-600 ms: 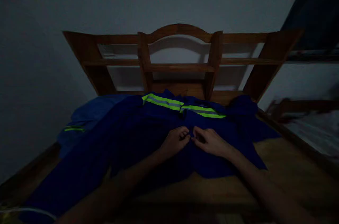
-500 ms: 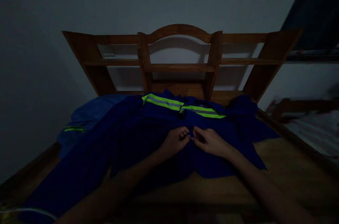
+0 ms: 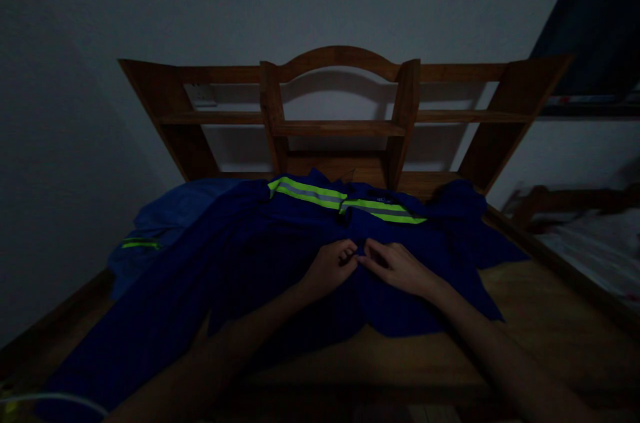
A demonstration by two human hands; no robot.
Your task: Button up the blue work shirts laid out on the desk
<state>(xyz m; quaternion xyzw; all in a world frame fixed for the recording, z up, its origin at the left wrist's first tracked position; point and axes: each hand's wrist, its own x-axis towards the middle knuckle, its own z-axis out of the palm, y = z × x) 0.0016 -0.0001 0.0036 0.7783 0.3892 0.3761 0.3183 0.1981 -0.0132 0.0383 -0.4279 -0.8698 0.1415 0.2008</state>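
Note:
A dark blue work jacket point(image 3: 280, 236) lies spread over the wooden desk, with a yellow-green and grey reflective band point(image 3: 313, 194) across its chest. My left hand point(image 3: 330, 268) is closed in a pinch at the jacket's front edge, near the middle. Right beside it my right hand point(image 3: 395, 266) pinches the same front opening, thumb and forefinger nearly meeting the left fingertips. A small fold of blue cloth shows between the two hands. Any button or fastener there is too dark to make out. One long sleeve point(image 3: 135, 316) stretches toward the lower left.
Behind the jacket stands a wooden shelf unit point(image 3: 340, 128) against the wall. A lighter blue garment point(image 3: 175, 210) lies at the left. Bare desk top point(image 3: 545, 316) shows at the right. A pale cord point(image 3: 60, 398) crosses the lower left corner.
Both hands stay at the same spot on the jacket front. The right fingertips have shifted very slightly left, closer to the left hand's.

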